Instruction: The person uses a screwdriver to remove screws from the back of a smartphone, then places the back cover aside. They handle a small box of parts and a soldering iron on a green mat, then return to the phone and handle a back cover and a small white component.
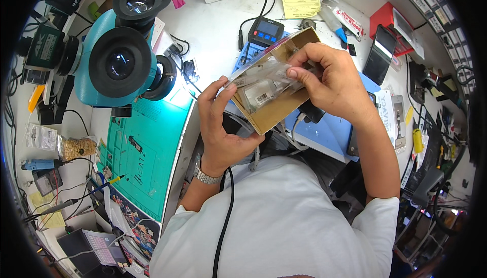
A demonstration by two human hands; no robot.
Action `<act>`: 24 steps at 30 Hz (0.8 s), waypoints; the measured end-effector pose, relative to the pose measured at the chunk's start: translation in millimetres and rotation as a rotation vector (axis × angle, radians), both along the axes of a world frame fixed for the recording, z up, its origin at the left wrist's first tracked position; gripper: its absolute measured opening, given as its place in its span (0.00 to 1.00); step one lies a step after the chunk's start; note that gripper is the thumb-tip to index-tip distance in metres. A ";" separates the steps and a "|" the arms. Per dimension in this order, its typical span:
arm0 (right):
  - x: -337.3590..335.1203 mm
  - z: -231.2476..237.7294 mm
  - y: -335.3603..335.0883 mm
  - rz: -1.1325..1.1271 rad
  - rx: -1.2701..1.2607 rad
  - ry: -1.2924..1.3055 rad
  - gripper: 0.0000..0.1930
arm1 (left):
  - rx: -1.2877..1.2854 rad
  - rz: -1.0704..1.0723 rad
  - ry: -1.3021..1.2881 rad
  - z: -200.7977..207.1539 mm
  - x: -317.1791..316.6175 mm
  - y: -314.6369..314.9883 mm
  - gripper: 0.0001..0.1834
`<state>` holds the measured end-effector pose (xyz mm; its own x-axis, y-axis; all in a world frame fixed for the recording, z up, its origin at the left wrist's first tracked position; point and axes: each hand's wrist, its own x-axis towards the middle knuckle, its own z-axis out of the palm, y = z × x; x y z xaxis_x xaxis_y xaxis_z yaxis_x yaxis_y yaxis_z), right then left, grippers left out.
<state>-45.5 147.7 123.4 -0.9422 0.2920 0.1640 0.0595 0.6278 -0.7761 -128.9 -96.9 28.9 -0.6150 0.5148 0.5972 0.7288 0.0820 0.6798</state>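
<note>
My left hand [219,135] grips the left end of a small open cardboard box [280,114], thumb below and fingers along the upper side. The box is tilted above the worktop in front of my chest. Inside it lie clear plastic bags [257,93], one with a white barcode label. My right hand [336,81] reaches into the right part of the box and pinches the edge of a clear bag between thumb and fingers. What the bags contain is hard to make out.
A teal microscope [120,65] stands at the left over a green work mat [147,151]. Behind the box sits a small device with a screen [266,31]. A blue mat [319,136] lies beneath the box, with cables beside it. At the right are a black phone [379,55] and red box [381,20].
</note>
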 end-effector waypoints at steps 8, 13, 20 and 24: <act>-0.8 -7.6 3.2 -0.069 -0.303 -0.001 0.05 | -0.011 -0.001 -0.009 -0.1 -0.5 -0.3 0.58; -1.8 -4.3 1.0 -0.075 -0.321 -0.009 0.06 | -0.003 -0.008 -0.028 -2.2 -1.2 -2.2 0.58; -1.2 -6.3 5.3 -0.083 -0.486 -0.049 0.10 | -0.005 -0.019 -0.059 -1.5 -1.2 -1.0 0.60; -3.0 -1.2 9.1 -0.063 -0.565 -0.106 0.11 | -0.011 -0.025 -0.066 -1.8 -0.9 -1.8 0.61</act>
<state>-48.5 156.7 122.2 -0.9228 0.3631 -0.1287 0.1796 0.1100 -0.9776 -129.8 -98.7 27.1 -0.6397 0.5368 0.5502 0.6842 0.0714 0.7258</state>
